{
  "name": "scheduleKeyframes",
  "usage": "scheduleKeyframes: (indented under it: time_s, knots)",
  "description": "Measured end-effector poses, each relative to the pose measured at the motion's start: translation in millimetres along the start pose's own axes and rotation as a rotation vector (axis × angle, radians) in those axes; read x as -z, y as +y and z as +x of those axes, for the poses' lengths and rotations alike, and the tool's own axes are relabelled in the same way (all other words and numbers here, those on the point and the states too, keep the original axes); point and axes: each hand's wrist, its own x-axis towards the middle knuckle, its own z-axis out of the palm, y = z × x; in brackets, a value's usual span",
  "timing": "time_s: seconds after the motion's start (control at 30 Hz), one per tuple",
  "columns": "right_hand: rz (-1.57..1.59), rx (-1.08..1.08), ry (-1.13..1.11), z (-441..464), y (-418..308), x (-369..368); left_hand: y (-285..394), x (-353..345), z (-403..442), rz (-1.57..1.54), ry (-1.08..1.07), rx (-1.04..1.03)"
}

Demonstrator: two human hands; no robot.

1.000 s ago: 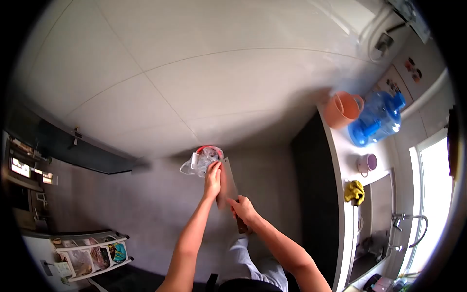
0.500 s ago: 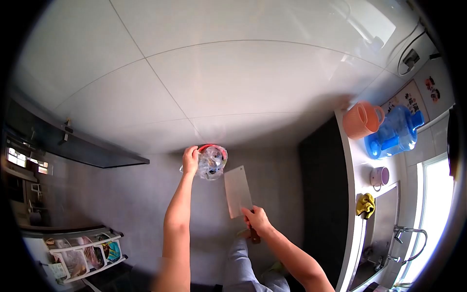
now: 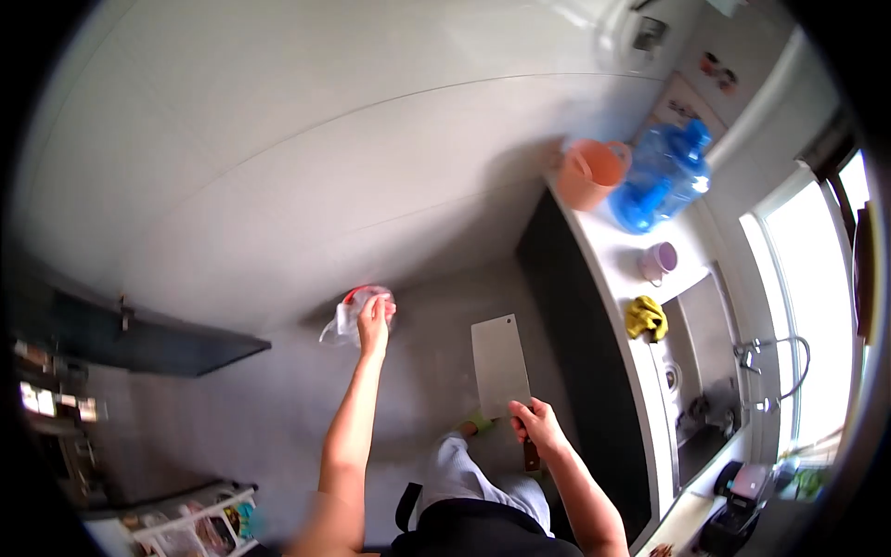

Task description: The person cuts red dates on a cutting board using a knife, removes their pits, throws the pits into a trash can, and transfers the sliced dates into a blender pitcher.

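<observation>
My right hand point(image 3: 538, 427) is wrapped round the dark handle of a cleaver point(image 3: 500, 367), whose broad metal blade points away from me over the floor. My left hand point(image 3: 374, 323) reaches out over a small bin point(image 3: 353, 295) with a red rim, lined with a clear plastic bag point(image 3: 342, 327). Its fingers are drawn together in front of the bin's opening; what they hold, if anything, I cannot make out. The hand hides much of the bin's inside.
Along the right runs a white counter point(image 3: 599, 243) with an orange basket point(image 3: 589, 176), a blue water jug point(image 3: 661, 176), a mug point(image 3: 657, 263) and a yellow cloth point(image 3: 645, 318) by the sink point(image 3: 682, 320). An open drawer point(image 3: 200, 534) stands out at lower left.
The view has turned right, bringing the counter and sink closer. My left hand has shifted from the bin's left rim to in front of its opening. The cleaver stays in my right hand.
</observation>
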Motion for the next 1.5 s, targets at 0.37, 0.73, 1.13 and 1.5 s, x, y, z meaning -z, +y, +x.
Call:
scheduleKeyframes:
  time_s: [0.37,0.73,1.13,1.5]
  knots:
    - [0.571,0.331,0.527,-167.8,92.2,110.7,108.5,-319.2,-248.6,-0.141,-1.053,-0.037]
    - [1.194,0.515,1.361,-332.1,319.5,158.6,90.6,-386.7,-633.4,-0.007,-2.144,0.116]
    - [1.113,0.138,1.646,-412.3,470.6,242.3,-13.8,-427.4,-813.7,0.261,-2.091,-0.567]
    - [1.313,0.03,1.796,-362.5,465.2,271.1,-63.9,-545.1,-931.6,0.122,-2.535,-1.265]
